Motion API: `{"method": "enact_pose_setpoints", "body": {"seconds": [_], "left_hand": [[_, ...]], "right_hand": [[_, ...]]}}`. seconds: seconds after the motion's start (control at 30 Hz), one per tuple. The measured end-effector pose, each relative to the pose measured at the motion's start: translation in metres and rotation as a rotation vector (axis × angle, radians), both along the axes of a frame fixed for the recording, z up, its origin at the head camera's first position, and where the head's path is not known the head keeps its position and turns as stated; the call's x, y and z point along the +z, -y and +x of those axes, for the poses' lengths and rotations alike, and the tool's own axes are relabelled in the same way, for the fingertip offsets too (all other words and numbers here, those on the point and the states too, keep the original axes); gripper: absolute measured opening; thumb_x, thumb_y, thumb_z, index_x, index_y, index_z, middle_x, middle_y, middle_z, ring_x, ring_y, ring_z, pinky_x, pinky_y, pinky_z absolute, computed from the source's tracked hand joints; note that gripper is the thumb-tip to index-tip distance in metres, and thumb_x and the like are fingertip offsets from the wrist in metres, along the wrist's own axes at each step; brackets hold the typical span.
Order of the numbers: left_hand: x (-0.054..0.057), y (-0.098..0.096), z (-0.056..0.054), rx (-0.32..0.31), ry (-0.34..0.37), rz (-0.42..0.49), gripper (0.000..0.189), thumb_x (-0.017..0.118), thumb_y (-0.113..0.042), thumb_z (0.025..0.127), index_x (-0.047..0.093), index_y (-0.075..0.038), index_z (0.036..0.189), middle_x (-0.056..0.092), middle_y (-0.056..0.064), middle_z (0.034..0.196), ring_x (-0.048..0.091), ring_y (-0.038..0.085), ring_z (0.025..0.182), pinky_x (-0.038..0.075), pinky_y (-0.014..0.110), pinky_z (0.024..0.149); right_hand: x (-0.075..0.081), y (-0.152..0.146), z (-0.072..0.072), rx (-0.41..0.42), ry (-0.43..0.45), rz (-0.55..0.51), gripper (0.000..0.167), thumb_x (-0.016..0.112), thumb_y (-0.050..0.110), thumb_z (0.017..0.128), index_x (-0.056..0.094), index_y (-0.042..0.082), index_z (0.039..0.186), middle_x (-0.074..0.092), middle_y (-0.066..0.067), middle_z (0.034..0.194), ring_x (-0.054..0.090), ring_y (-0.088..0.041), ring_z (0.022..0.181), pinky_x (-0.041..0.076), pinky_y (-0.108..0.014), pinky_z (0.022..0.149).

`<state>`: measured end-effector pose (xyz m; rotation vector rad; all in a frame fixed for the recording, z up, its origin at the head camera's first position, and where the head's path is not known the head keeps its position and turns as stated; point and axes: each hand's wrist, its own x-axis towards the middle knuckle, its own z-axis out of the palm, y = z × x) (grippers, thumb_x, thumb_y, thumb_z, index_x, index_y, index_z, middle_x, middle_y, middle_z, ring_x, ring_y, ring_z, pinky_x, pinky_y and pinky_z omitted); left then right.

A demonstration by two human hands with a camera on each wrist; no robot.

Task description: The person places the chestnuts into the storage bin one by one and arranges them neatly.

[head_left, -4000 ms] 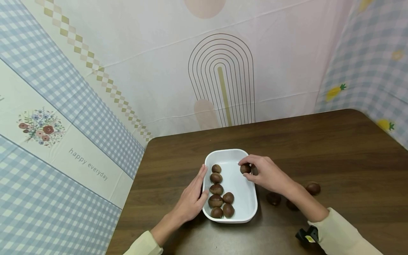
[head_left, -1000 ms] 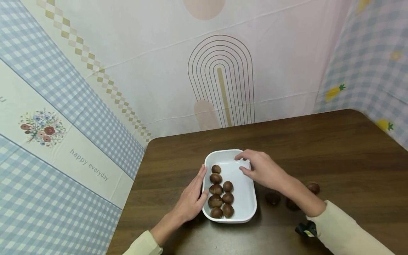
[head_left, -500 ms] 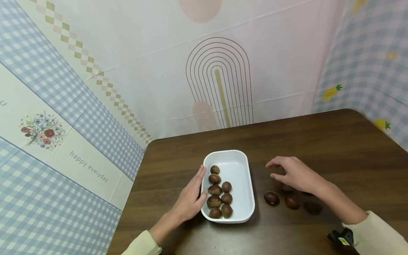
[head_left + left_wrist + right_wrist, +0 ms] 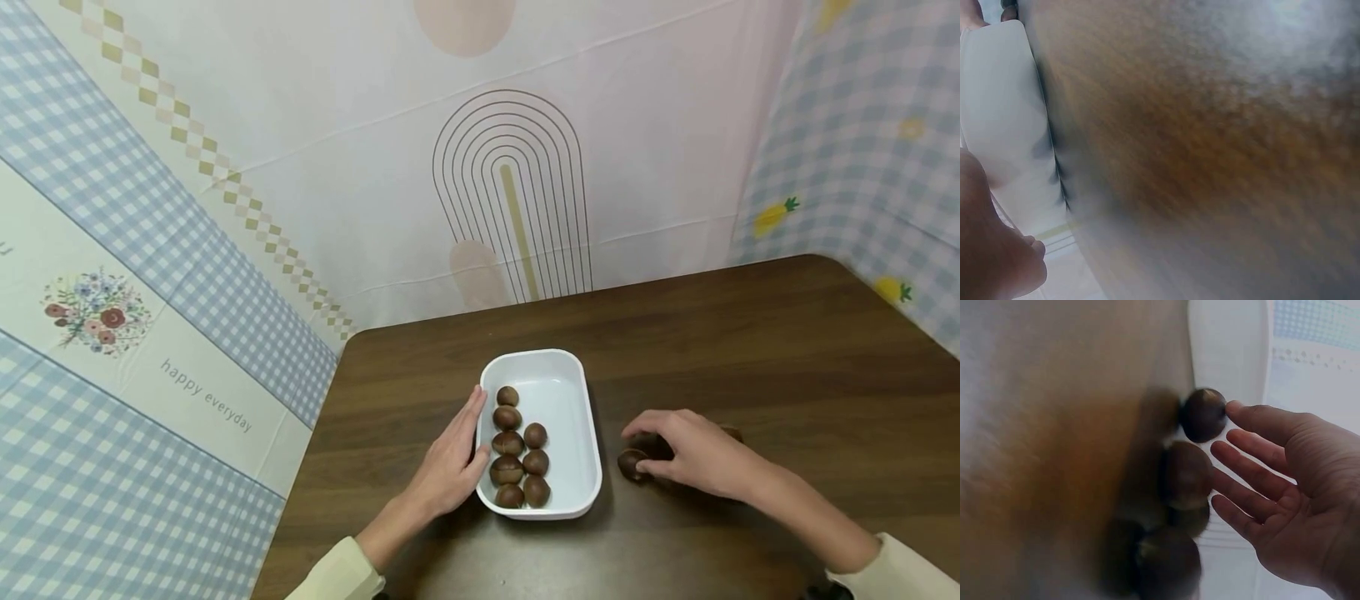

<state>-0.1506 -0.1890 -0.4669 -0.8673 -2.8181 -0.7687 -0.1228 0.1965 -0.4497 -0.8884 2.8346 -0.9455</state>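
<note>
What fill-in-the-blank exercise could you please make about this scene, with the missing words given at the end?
In the head view, the bare left hand touches the ____ long side of the white, round-cornered rectangular tray.
Exactly ____ round brown chestnuts lie inside it, in two columns.
The longer column has ____ chestnuts.
The bare right hand is by the loose brown chestnuts on the dark brown wooden table, to the ____ of the tray.
Missing words: left; eight; five; right.
</note>
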Motion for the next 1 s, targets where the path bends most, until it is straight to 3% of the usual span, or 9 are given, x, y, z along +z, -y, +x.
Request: {"method": "enact_pose_setpoints", "body": {"seconds": [0.4,0.63,1.0], "left_hand": [[-0.003,-0.006,-0.006,0.001,-0.004,0.009,0.077,0.054,-0.018,0.099,0.024,-0.004,0.169,0.021,0.009,0.176,0.027,0.023,0.158,0.033,0.048,0.123],[-0.002,-0.01,-0.009,0.005,0.0,0.013,0.077,0.054,-0.018,0.1,0.024,-0.005,0.169,0.021,0.009,0.176,0.026,0.023,0.159,0.033,0.048,0.123],[-0.004,-0.018,-0.015,0.009,0.013,0.021,0.077,0.052,-0.019,0.1,0.023,-0.005,0.169,0.019,0.007,0.177,0.025,0.02,0.159,0.032,0.046,0.123]], "right_hand": [[-0.009,0.009,0.006,0.059,-0.033,-0.009,0.036,0.09,0.014,0.084,0.076,0.016,0.117,0.073,0.006,0.118,0.07,-0.021,0.107,0.059,-0.043,0.087],[-0.015,0.01,0.007,0.041,-0.051,-0.027,0.037,0.09,0.01,0.083,0.076,0.018,0.117,0.073,0.009,0.116,0.069,-0.013,0.104,0.058,-0.039,0.087],[-0.015,0.009,0.011,0.015,-0.061,-0.047,0.037,0.089,0.007,0.084,0.076,0.018,0.117,0.074,0.009,0.114,0.069,-0.012,0.103,0.059,-0.038,0.085]]}}
